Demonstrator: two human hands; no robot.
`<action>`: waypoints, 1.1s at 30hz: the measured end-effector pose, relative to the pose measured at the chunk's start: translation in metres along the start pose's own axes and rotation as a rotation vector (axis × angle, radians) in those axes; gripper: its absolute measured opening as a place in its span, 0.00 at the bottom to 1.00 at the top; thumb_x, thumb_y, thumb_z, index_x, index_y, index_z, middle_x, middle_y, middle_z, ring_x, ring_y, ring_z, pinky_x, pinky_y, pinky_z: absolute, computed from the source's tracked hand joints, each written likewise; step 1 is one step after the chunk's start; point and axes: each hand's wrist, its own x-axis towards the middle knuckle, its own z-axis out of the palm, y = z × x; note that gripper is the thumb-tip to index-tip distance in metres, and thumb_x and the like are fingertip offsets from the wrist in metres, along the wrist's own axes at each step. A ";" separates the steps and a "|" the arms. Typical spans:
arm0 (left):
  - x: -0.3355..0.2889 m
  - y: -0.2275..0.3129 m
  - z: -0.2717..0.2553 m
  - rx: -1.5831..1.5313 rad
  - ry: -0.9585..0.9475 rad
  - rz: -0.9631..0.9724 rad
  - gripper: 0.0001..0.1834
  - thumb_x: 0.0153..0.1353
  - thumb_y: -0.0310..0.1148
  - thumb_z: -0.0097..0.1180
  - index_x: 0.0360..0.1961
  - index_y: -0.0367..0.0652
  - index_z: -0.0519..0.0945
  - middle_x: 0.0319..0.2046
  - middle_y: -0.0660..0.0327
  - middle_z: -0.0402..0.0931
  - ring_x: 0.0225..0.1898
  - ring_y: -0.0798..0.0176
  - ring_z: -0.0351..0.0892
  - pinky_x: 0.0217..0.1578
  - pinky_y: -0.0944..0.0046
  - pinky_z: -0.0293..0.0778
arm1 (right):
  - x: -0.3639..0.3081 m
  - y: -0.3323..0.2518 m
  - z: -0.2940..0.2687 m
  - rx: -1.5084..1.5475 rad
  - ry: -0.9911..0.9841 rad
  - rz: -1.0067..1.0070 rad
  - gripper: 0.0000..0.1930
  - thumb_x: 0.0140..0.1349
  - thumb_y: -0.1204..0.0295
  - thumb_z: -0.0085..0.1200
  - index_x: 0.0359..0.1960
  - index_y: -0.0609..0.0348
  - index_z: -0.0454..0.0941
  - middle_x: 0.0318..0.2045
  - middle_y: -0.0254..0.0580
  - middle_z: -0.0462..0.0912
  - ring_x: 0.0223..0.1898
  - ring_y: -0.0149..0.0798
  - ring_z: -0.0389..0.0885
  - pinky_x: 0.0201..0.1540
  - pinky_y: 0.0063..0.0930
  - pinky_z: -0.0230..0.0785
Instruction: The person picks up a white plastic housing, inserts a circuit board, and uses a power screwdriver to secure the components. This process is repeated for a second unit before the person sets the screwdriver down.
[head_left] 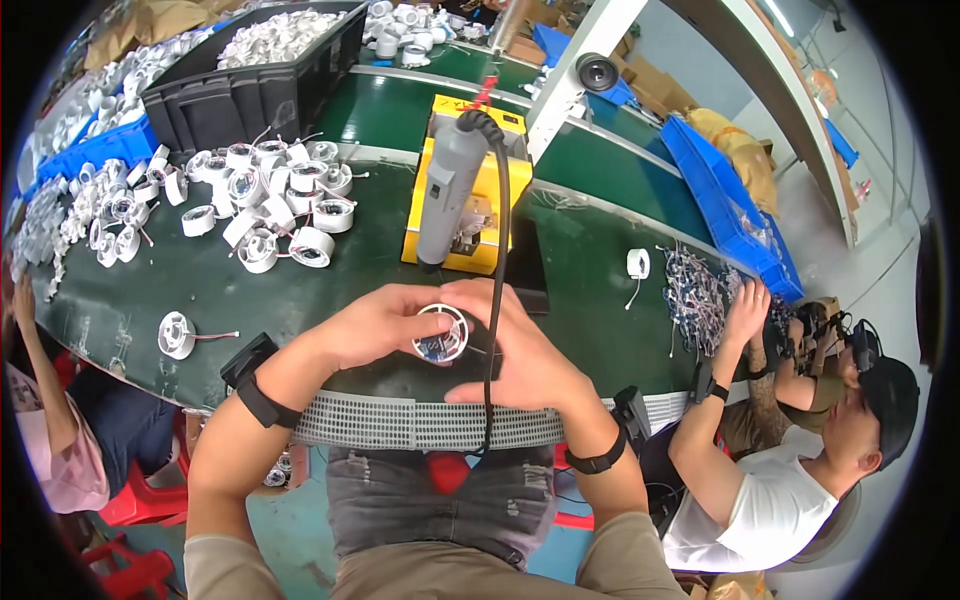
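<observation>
Above the near edge of the green bench, my left hand (380,322) grips a round white plastic housing (437,348), the thumb lying across its open face. A small blue circuit board shows inside the ring. My right hand (528,352) is curved around the housing's right side, thumb and fingers apart; whether its fingertips touch the housing, I cannot tell. Just beyond my hands hangs a grey electric screwdriver (455,190), tip down. Its black cable (502,230) loops down in front of my right hand. Behind the screwdriver stands a yellow machine (412,225).
Many white housings (265,200) are heaped at left; one with a wire (177,335) lies nearer. A black crate (250,95) stands behind them. Rightward are a lone housing (638,264), wired boards (697,300), a blue bin (720,215) and a co-worker's hand (747,312).
</observation>
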 end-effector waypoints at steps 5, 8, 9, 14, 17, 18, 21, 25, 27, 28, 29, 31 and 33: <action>0.001 -0.001 0.006 -0.058 0.153 -0.014 0.22 0.73 0.35 0.45 0.64 0.38 0.67 0.54 0.59 0.74 0.51 0.68 0.76 0.45 0.67 0.79 | -0.006 0.014 0.018 -0.104 0.333 0.001 0.19 0.43 0.71 0.73 0.39 0.55 0.83 0.33 0.38 0.79 0.33 0.40 0.79 0.36 0.32 0.72; 0.000 -0.002 0.007 -0.049 0.218 -0.024 0.23 0.73 0.36 0.43 0.65 0.37 0.66 0.56 0.57 0.72 0.52 0.67 0.75 0.47 0.66 0.79 | -0.003 0.008 0.028 -0.148 0.350 0.075 0.20 0.43 0.70 0.74 0.41 0.54 0.83 0.31 0.39 0.77 0.32 0.41 0.78 0.35 0.32 0.71; 0.000 -0.002 0.007 -0.051 0.219 -0.025 0.23 0.73 0.36 0.43 0.65 0.37 0.66 0.56 0.57 0.72 0.52 0.67 0.75 0.47 0.66 0.79 | -0.001 0.007 0.029 -0.168 0.356 0.090 0.20 0.43 0.70 0.74 0.41 0.53 0.83 0.31 0.38 0.75 0.32 0.40 0.77 0.34 0.31 0.71; 0.002 -0.007 0.005 -0.058 0.200 -0.014 0.23 0.74 0.37 0.39 0.65 0.37 0.66 0.55 0.58 0.72 0.53 0.68 0.75 0.50 0.65 0.77 | 0.000 0.010 0.030 -0.219 0.296 0.060 0.20 0.43 0.69 0.74 0.40 0.53 0.83 0.31 0.38 0.73 0.32 0.39 0.75 0.33 0.30 0.70; 0.003 -0.009 0.006 -0.023 0.206 0.005 0.22 0.74 0.37 0.40 0.64 0.37 0.67 0.53 0.58 0.73 0.51 0.69 0.75 0.48 0.67 0.77 | 0.000 0.010 0.030 -0.161 0.282 0.095 0.17 0.44 0.70 0.73 0.37 0.54 0.82 0.32 0.37 0.73 0.32 0.38 0.75 0.33 0.30 0.69; 0.002 -0.008 0.007 -0.024 0.206 0.004 0.22 0.74 0.37 0.40 0.64 0.37 0.67 0.53 0.58 0.73 0.51 0.69 0.75 0.48 0.67 0.77 | 0.000 0.010 0.029 -0.102 0.275 0.106 0.16 0.44 0.70 0.73 0.35 0.55 0.82 0.32 0.37 0.73 0.32 0.38 0.75 0.34 0.29 0.69; 0.000 -0.005 0.008 0.052 0.193 0.005 0.22 0.74 0.37 0.41 0.63 0.36 0.68 0.52 0.59 0.74 0.49 0.72 0.75 0.45 0.70 0.76 | -0.001 0.016 0.024 -0.016 0.304 0.146 0.12 0.46 0.71 0.71 0.31 0.57 0.81 0.32 0.37 0.75 0.32 0.36 0.75 0.33 0.27 0.68; 0.001 -0.008 0.008 0.095 0.192 0.030 0.22 0.73 0.38 0.43 0.61 0.35 0.70 0.47 0.60 0.77 0.44 0.72 0.77 0.42 0.69 0.77 | 0.000 0.022 0.019 0.008 0.229 0.169 0.10 0.48 0.73 0.70 0.30 0.57 0.81 0.31 0.35 0.76 0.32 0.34 0.75 0.32 0.27 0.66; 0.002 -0.009 0.007 0.140 0.183 0.030 0.22 0.73 0.38 0.43 0.60 0.35 0.70 0.45 0.60 0.78 0.43 0.72 0.77 0.42 0.70 0.77 | 0.002 0.023 0.014 0.030 0.195 0.178 0.10 0.48 0.73 0.70 0.30 0.57 0.81 0.31 0.35 0.76 0.32 0.34 0.75 0.32 0.27 0.66; 0.003 -0.011 0.006 0.142 0.170 0.027 0.21 0.73 0.38 0.42 0.61 0.35 0.70 0.47 0.60 0.77 0.44 0.73 0.76 0.42 0.71 0.76 | 0.003 0.024 0.012 0.049 0.165 0.183 0.10 0.48 0.73 0.70 0.30 0.57 0.82 0.30 0.35 0.76 0.31 0.34 0.75 0.31 0.27 0.65; 0.003 -0.012 0.005 0.145 0.157 0.023 0.21 0.74 0.37 0.41 0.61 0.35 0.69 0.49 0.61 0.76 0.45 0.74 0.76 0.43 0.72 0.75 | 0.006 0.022 0.010 0.036 0.153 0.197 0.10 0.48 0.73 0.70 0.30 0.57 0.82 0.30 0.34 0.76 0.31 0.34 0.75 0.31 0.26 0.65; 0.003 -0.014 0.003 0.152 0.170 0.025 0.21 0.73 0.37 0.42 0.61 0.36 0.70 0.48 0.62 0.76 0.43 0.74 0.75 0.41 0.73 0.74 | 0.009 0.021 0.009 0.018 0.127 0.197 0.10 0.47 0.72 0.70 0.30 0.57 0.82 0.30 0.34 0.76 0.31 0.34 0.75 0.31 0.27 0.66; 0.003 -0.012 0.005 0.161 0.182 0.029 0.20 0.73 0.36 0.42 0.61 0.36 0.70 0.47 0.62 0.77 0.41 0.75 0.75 0.40 0.73 0.74 | 0.012 0.021 0.006 -0.003 0.102 0.197 0.10 0.47 0.72 0.70 0.30 0.57 0.83 0.30 0.34 0.76 0.31 0.34 0.76 0.31 0.27 0.66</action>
